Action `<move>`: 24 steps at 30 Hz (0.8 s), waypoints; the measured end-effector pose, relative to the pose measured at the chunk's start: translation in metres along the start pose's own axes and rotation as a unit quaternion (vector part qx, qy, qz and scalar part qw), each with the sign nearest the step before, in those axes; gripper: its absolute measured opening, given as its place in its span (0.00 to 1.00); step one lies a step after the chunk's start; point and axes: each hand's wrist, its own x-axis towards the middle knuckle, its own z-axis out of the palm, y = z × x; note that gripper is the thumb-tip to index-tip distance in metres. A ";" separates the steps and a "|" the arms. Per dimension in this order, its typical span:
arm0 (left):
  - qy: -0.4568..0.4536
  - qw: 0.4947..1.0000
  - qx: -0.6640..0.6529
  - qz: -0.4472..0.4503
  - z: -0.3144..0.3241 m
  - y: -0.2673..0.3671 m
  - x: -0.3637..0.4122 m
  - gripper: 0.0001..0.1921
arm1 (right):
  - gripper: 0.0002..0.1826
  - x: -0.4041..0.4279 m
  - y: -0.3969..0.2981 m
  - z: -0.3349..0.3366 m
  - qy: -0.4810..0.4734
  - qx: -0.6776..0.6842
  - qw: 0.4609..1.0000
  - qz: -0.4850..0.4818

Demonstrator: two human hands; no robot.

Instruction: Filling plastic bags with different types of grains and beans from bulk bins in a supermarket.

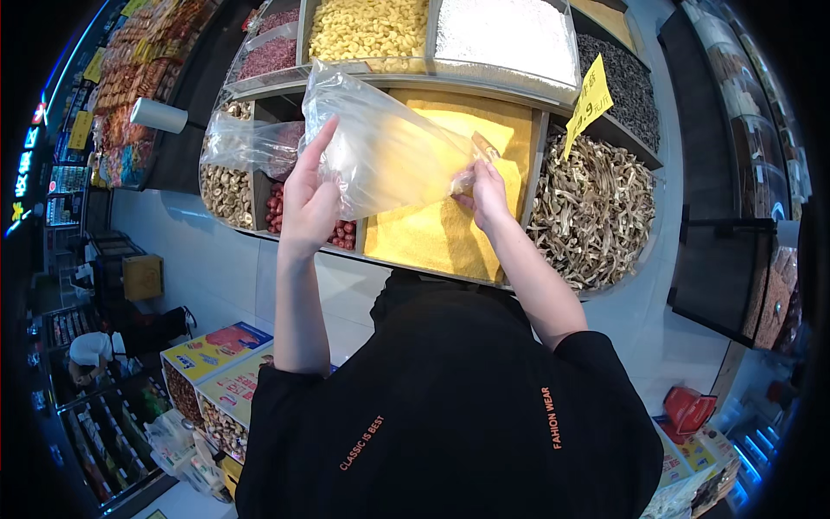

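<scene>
My left hand [310,201] holds the wide left end of a clear plastic bag [395,152], its index finger and thumb showing on the near side and the other fingers hidden. My right hand [485,191] pinches the bag's gathered right end. A small brownish piece [485,146], too unclear to name, shows just above the right fingers. The bag is stretched flat between both hands, over a bin of fine yellow grain [421,243]. Red dates [343,235] lie in the bin beneath my left hand. Another clear plastic film [249,139] drapes across the bins farther left.
Dried sliced mushrooms [590,220] fill the right bin, under a yellow price sign [589,104]. Whole dried mushrooms [227,198] are at left. Behind a clear divider stand macaroni [369,29] and white granules [506,36]. A white cylinder [159,115] juts at left. A person [97,350] bends at lower left.
</scene>
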 end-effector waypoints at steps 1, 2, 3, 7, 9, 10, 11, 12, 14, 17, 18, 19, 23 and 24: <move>-0.004 1.000 0.001 0.000 0.003 0.002 0.001 0.38 | 0.13 0.001 0.002 -0.002 0.002 0.003 1.000 -0.001; 0.012 0.999 -0.038 0.012 0.007 0.003 0.002 0.39 | 0.13 0.004 0.004 -0.005 -0.009 0.003 1.000 -0.007; 0.027 0.996 -0.077 0.023 0.008 0.004 0.002 0.40 | 0.14 0.003 0.005 -0.006 -0.020 0.004 1.000 -0.013; 0.018 0.991 -0.131 0.016 -0.006 -0.006 0.003 0.43 | 0.15 -0.001 0.006 -0.016 -0.071 0.020 0.997 -0.018; 0.043 0.978 -0.202 0.023 -0.005 -0.008 0.004 0.43 | 0.14 -0.005 0.011 -0.016 -0.135 0.038 0.990 -0.026; 0.028 0.974 -0.225 0.018 -0.007 -0.010 0.003 0.44 | 0.14 -0.007 0.014 -0.016 -0.133 0.035 0.990 -0.026; 0.029 0.973 -0.228 0.018 -0.007 -0.014 0.002 0.44 | 0.13 -0.010 0.017 -0.015 -0.130 0.021 0.991 -0.032; 0.023 0.976 -0.218 0.019 -0.008 -0.016 0.000 0.44 | 0.13 -0.012 0.019 -0.013 -0.129 0.008 0.991 -0.037; 0.020 0.978 -0.208 0.021 -0.010 -0.021 -0.005 0.44 | 0.12 -0.005 0.026 -0.016 -0.135 -0.005 0.990 -0.031; 0.031 0.979 -0.199 0.019 -0.017 -0.026 -0.014 0.45 | 0.12 0.000 0.027 -0.013 -0.121 -0.017 0.992 -0.019; 0.027 0.982 -0.188 0.022 -0.021 -0.024 -0.018 0.45 | 0.13 0.000 0.026 -0.012 -0.101 -0.019 0.995 -0.013; 0.022 0.984 -0.176 0.025 -0.024 -0.021 -0.022 0.46 | 0.13 0.001 0.025 -0.012 -0.101 -0.020 0.995 -0.012; 0.059 0.985 -0.160 0.031 -0.027 -0.013 -0.031 0.46 | 0.16 0.003 0.021 -0.007 -0.103 -0.032 0.992 -0.067; 0.059 0.987 -0.146 0.035 -0.031 -0.014 -0.032 0.46 | 0.17 0.004 0.019 -0.005 -0.090 -0.035 0.992 -0.081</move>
